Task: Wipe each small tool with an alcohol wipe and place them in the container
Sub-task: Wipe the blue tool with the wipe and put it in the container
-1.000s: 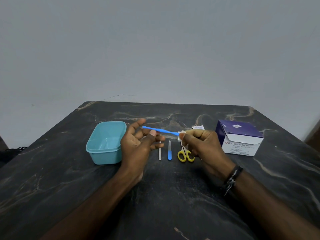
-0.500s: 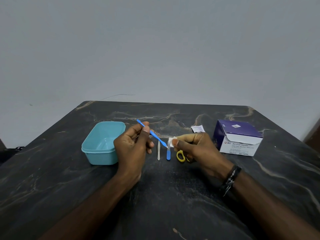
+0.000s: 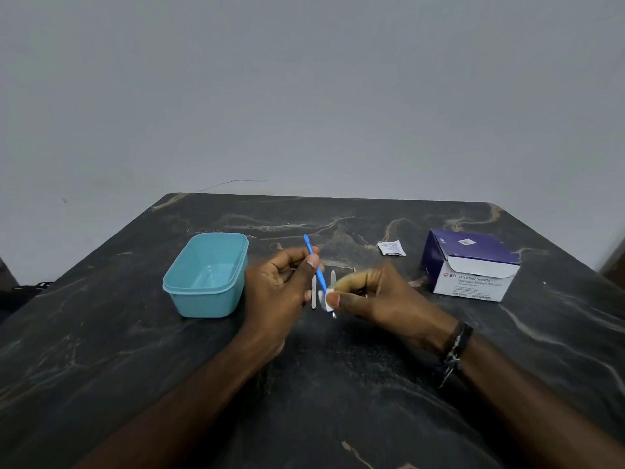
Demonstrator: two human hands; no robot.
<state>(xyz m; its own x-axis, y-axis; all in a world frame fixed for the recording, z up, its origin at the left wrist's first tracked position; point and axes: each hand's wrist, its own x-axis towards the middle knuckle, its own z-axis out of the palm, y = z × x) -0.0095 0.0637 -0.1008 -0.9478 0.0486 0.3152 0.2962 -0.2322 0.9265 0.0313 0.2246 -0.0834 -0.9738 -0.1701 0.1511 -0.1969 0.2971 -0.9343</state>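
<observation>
Your left hand (image 3: 280,292) pinches the blue tool (image 3: 316,269) mid-shaft, tilted above the surface (image 3: 338,384). Your right hand (image 3: 375,296) pinches the white alcohol wipe (image 3: 327,299) round its lower end. The teal container (image 3: 206,275) sits just left; swab box (image 3: 470,269) right.

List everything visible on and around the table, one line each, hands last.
container: one, teal, open and seemingly empty, on the table left of the hands.
blue tool: one, thin, tilted, held in the air between both hands.
wipe: one, white, wrapped round the blue tool's lower end.
flat tools: two partly visible, pale, lying on the table behind the hands.
swab box: one, purple and white, open, right side of the table.
wrapper: one, white, torn, left of the box.
table: one, dark marbled.
wristband: one, black, right wrist.
left hand: pinches the blue tool.
right hand: pinches the wipe.
</observation>
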